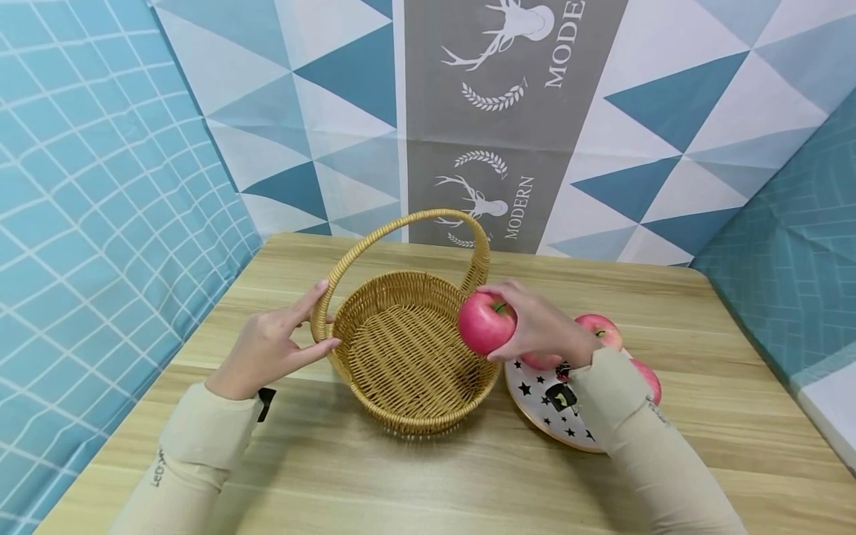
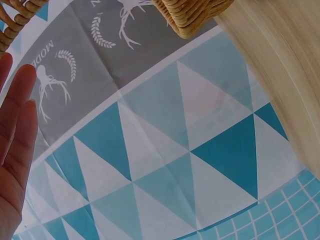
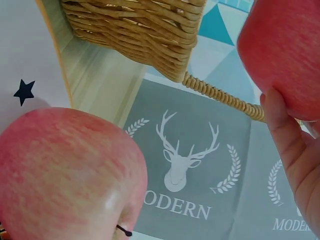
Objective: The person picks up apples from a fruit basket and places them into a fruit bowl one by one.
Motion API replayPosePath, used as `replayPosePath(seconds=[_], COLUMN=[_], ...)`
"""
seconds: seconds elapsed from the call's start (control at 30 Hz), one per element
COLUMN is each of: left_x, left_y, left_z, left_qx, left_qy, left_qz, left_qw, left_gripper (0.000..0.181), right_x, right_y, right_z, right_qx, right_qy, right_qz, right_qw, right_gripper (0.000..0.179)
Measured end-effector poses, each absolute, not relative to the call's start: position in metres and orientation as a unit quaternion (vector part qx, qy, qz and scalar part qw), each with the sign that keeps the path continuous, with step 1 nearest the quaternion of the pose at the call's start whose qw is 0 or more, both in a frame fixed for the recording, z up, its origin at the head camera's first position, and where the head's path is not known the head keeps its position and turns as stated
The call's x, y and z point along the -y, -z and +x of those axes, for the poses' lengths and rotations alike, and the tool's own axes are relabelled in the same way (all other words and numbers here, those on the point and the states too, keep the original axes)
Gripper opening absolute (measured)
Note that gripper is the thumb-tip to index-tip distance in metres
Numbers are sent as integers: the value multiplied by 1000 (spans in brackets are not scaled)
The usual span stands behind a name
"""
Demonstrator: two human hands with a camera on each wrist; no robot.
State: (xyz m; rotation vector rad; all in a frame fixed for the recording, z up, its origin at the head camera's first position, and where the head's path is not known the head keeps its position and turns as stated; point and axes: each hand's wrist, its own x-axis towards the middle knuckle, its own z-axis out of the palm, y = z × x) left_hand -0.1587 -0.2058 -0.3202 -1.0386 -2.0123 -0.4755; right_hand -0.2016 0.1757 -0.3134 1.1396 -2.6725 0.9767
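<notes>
A wicker basket (image 1: pixel 417 425) with a tall arched handle stands on the table, its woven floor bare. My left hand (image 1: pixel 269 348) is at the left foot of the handle, thumb by the rim and straight fingers along the handle; in the left wrist view its fingers (image 2: pixel 20 130) look extended. With thumb and fingers, my right hand (image 1: pixel 538 323) grips a red apple (image 1: pixel 487 325) over the basket's right rim. The right wrist view shows that apple (image 3: pixel 282 55) close up, the thumb pressed against it.
Right of the basket, a white plate (image 1: pixel 535 405) with black stars bears more apples (image 1: pixel 597 331), partly hidden by the right arm. A small black item (image 1: pixel 265 403) lies by the left cuff. Patterned wall sheets (image 1: pixel 348 171) rise behind the wooden table (image 1: pixel 428 494).
</notes>
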Motion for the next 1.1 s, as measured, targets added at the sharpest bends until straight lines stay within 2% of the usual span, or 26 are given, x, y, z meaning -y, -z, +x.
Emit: replayPosePath(seconds=[0.47,1.1], left_x=[206,205], left_y=[320,319], left_z=[-161,-158], left_qx=[789,800], left_qy=[189,202], left_qz=[-417,-411], left_qw=[410,387], left_gripper=[66,66], right_x=[-154,-131], right_y=[311,325], right_z=[-212,-216], right_qx=[875,894], right_qy=[-303,-200], right_qz=[376,397], right_qw=[35,-53], right_gripper=[83,81])
